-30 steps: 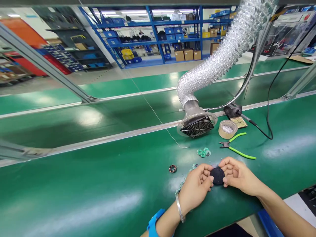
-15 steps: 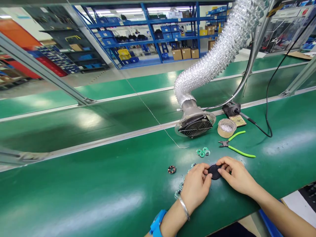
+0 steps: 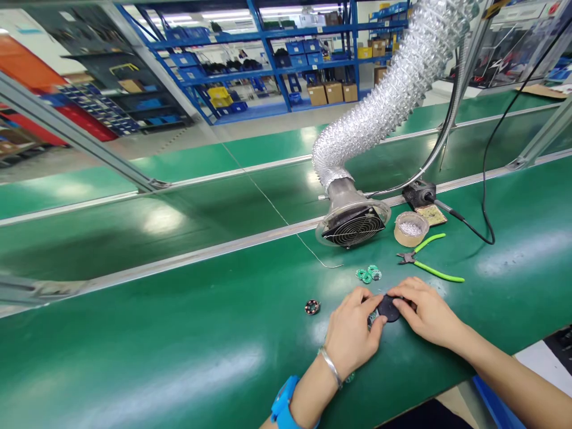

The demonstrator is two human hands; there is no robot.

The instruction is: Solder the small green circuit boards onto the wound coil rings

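Over the green bench (image 3: 179,333), I hold the black disc (image 3: 389,308) pinched between the left hand (image 3: 353,326) and right hand (image 3: 429,313). Its round flat face points upward, similar in span each way. Since half a second ago, a green part (image 3: 372,317) has appeared between left thumb and forefinger. Pliers (image 3: 432,273) and small green rings (image 3: 367,274) lie beyond; fingers cover the disc's edges.

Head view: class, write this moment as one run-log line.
left hand: grips left edge of black disc | right hand: grips its right edge | nearby: copper-wound stator, green circuit boards, green-handled side cutters (open)
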